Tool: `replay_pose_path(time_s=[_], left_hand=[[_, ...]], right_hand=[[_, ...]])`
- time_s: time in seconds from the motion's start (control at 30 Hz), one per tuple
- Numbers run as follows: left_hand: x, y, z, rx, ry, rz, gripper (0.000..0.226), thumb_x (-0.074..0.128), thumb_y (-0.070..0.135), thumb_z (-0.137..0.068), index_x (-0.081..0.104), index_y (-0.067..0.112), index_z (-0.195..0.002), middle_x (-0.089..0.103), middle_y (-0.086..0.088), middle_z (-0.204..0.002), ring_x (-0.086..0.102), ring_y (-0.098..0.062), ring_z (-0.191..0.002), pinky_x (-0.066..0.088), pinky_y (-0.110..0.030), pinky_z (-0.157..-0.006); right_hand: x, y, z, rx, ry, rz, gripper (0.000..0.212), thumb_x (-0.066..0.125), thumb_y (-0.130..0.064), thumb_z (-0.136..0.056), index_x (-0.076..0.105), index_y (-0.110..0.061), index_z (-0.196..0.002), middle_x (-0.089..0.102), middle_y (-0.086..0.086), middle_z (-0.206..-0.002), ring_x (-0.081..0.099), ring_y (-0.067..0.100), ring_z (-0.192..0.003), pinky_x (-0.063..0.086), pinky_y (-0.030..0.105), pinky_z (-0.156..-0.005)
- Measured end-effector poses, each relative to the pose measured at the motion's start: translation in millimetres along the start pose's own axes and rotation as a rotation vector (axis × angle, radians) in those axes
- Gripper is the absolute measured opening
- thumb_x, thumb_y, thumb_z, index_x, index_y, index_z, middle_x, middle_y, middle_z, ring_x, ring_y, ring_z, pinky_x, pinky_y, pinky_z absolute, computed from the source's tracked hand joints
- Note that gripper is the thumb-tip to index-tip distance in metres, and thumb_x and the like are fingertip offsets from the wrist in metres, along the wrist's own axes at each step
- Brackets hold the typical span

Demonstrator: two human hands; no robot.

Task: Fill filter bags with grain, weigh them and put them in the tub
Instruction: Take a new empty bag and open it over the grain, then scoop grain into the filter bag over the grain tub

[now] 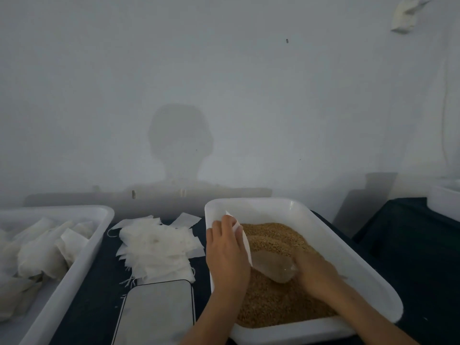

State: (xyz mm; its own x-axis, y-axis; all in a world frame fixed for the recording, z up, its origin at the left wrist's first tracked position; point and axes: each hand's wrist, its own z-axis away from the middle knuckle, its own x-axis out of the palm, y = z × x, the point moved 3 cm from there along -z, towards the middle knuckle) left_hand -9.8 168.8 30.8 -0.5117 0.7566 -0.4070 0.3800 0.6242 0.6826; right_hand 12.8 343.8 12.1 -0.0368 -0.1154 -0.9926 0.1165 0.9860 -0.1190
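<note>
A white tub (293,207) at the right holds brown grain (273,300). My left hand (225,255) holds an empty white filter bag (242,235) upright over the tub's left side, the bag between fingers and thumb. My right hand (315,270) grips the end of a clear plastic scoop (272,266) that lies in the grain with its mouth toward the bag. A loose pile of empty filter bags (156,245) lies on the dark table. The left white tub (82,255) contains several filled bags (42,252). A flat scale (156,312) sits at the front centre.
A dark cloth covers the table (410,245). Another white container (445,197) stands at the far right edge. A pale wall runs close behind the table, with my shadow on it.
</note>
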Motion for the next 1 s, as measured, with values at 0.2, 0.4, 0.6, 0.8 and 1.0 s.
replay_pose_path(time_s=[0.2, 0.4, 0.6, 0.8, 1.0], left_hand=[[-7.9, 3.8, -0.2, -0.024, 0.146, 0.080, 0.010, 0.052, 0.009, -0.094, 0.057, 0.005, -0.101, 0.053, -0.009, -0.095, 0.040, -0.018, -0.086, 0.042, -0.034, -0.067], [-8.0, 1.6, 0.1, -0.024, 0.145, 0.071, 0.009, 0.054, 0.012, -0.093, 0.060, 0.010, -0.099, 0.054, -0.006, -0.093, 0.040, -0.016, -0.085, 0.039, -0.029, -0.064], [-6.7, 2.1, 0.4, -0.014, 0.066, 0.071, 0.010, 0.057, 0.018, -0.092, 0.064, 0.016, -0.099, 0.058, 0.001, -0.100, 0.039, -0.012, -0.087, 0.042, -0.029, -0.068], [-14.5, 7.2, -0.4, 0.097, 0.163, 0.115, 0.003, 0.070, 0.014, -0.083, 0.067, 0.015, -0.083, 0.061, 0.000, -0.086, 0.043, -0.013, -0.079, 0.043, -0.028, -0.054], [-18.8, 6.8, -1.2, 0.169, 0.290, 0.145, 0.008, 0.074, 0.011, -0.078, 0.067, 0.015, -0.077, 0.061, 0.002, -0.081, 0.045, -0.012, -0.077, 0.042, -0.025, -0.049]], right_hand=[[-41.7, 3.4, -3.3, 0.019, 0.029, 0.277, 0.011, 0.050, -0.014, -0.090, 0.061, -0.019, -0.090, 0.056, -0.005, -0.083, 0.060, 0.012, -0.081, 0.048, 0.025, -0.073], [-25.2, -26.6, -11.4, -0.015, -0.001, 0.293, 0.020, 0.051, -0.014, -0.091, 0.052, -0.014, -0.071, 0.050, -0.004, -0.075, 0.050, 0.008, -0.065, 0.035, 0.021, -0.058], [4.9, -32.7, -18.8, -0.039, -0.049, 0.091, 0.020, 0.046, -0.012, -0.095, 0.038, -0.023, -0.080, 0.056, 0.000, -0.101, 0.048, 0.011, -0.085, 0.027, 0.015, -0.052], [4.5, -12.6, -18.8, -0.024, -0.001, -0.129, 0.012, 0.047, -0.024, -0.095, 0.044, -0.027, -0.084, 0.052, -0.010, -0.086, 0.049, 0.005, -0.077, 0.034, 0.017, -0.058], [-25.2, 9.5, -10.6, 0.024, 0.130, -0.315, 0.008, 0.051, -0.027, -0.095, 0.046, -0.027, -0.089, 0.056, -0.011, -0.091, 0.055, 0.006, -0.082, 0.046, 0.025, -0.072]])
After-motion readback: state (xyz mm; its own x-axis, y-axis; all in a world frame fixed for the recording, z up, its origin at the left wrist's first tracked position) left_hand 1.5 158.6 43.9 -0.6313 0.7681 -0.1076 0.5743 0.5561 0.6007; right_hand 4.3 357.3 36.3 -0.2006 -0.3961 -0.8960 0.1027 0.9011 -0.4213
